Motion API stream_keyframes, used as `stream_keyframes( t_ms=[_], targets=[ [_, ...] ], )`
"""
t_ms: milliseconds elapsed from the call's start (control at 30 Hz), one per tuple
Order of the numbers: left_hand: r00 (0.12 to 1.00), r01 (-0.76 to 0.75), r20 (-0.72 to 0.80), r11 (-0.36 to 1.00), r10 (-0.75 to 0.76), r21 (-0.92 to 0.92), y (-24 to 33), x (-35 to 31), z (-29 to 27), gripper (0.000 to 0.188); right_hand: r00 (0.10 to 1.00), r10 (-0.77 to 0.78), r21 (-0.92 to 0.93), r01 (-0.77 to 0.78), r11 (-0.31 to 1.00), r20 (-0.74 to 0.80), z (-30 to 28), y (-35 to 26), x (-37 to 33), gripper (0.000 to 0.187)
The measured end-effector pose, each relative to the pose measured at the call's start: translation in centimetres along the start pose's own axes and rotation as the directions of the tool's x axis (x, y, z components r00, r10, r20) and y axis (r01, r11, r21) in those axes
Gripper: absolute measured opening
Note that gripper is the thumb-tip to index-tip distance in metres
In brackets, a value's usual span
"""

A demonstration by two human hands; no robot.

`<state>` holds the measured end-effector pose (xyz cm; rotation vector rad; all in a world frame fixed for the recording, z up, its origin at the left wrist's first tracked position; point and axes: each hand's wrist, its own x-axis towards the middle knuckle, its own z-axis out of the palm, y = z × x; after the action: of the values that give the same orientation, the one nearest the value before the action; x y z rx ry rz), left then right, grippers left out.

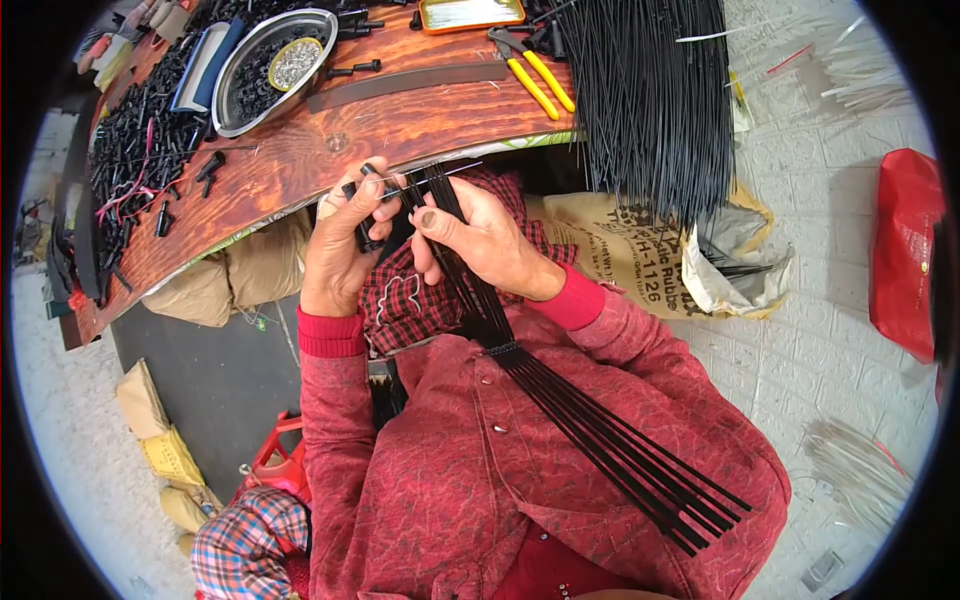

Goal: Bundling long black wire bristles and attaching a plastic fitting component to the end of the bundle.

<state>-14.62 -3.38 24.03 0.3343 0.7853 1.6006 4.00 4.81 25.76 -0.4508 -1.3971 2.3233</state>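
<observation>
My right hand (490,240) is closed round a bundle of thin black rods (600,435). The bundle runs from above my fingers down across my red jacket, with a tie around it near the middle and its lower ends fanned out. Close beside it, my left hand (340,245) grips small black tubular fittings (369,181) between its fingers. A thin rod spans between the two hands near the thumbs, but whether it enters a fitting I cannot tell. Both hands are above my lap, just off the front edge of the wooden table (270,185).
On the table are loose black fittings (130,160), a metal tray (225,110) holding a yellow bowl (297,65), and yellow-handled pliers (540,85). Many black rods (650,100) hang over the right edge above a printed sack (620,250). A red bag (905,255) lies far right.
</observation>
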Motion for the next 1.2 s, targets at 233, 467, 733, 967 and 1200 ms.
stream_keyframes(
  t_ms=[233, 467, 733, 967, 1200],
  targets=[
    [1.000, 0.017, -0.022, 1.000, -0.016, 0.016, 0.6, -0.6, 1.4, 0.040, 1.000, 0.020, 0.020, -0.019, 1.000, -0.012, -0.2, -0.3, 0.1, 0.032],
    [0.994, 0.105, -0.005, 0.992, -0.105, 0.071, 1.7, -1.0, 1.5, 0.044, 1.000, 0.015, 0.035, -0.014, 0.999, -0.020, -0.7, 0.3, 0.3, 0.029],
    [1.000, -0.014, -0.001, 0.994, 0.014, 0.112, 0.3, -0.4, -0.6, 0.040, 0.999, 0.025, 0.005, -0.025, 1.000, -0.036, -0.4, 0.2, 0.2, 0.029],
    [1.000, 0.022, -0.014, 0.998, -0.021, 0.058, 0.4, -0.3, -0.4, 0.041, 1.000, 0.014, 0.004, -0.014, 1.000, -0.016, -0.4, 0.4, 0.2, 0.029],
    [0.999, 0.029, -0.021, 0.993, -0.027, 0.111, 0.5, -0.3, -0.5, 0.040, 1.000, 0.022, 0.006, -0.022, 1.000, -0.006, -0.2, 0.1, 0.3, 0.029]
  ],
)
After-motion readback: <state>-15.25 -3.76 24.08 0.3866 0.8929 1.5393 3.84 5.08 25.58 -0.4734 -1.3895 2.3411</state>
